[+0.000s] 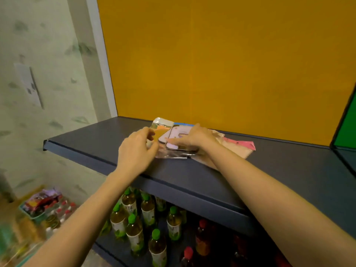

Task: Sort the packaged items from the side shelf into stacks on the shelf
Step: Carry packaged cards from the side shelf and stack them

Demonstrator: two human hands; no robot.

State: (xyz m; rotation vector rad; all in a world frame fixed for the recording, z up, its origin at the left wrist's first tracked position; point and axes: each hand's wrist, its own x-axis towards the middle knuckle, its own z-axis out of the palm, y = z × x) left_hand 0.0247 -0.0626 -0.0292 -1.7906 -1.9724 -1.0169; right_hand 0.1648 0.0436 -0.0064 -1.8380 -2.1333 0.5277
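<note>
A small pile of flat packaged items in clear wrappers [169, 134] lies on the dark grey shelf [92, 139], close to the orange back panel. My left hand [137, 151] pinches the left edge of a clear packet with an orange card inside. My right hand [192, 140] lies flat on top of the pile, fingers pointing left and pressing on a pale lilac packet. Under my right wrist sits a second group of beige and pink packets [240, 147], partly hidden by my arm.
The orange back panel [221, 64] rises behind the shelf, with a green panel [346, 128] at the far right. Below the shelf stand several green-capped tea bottles [134, 224] and red-capped bottles [202, 237]. A basket of packaged goods [40, 205] sits low on the left.
</note>
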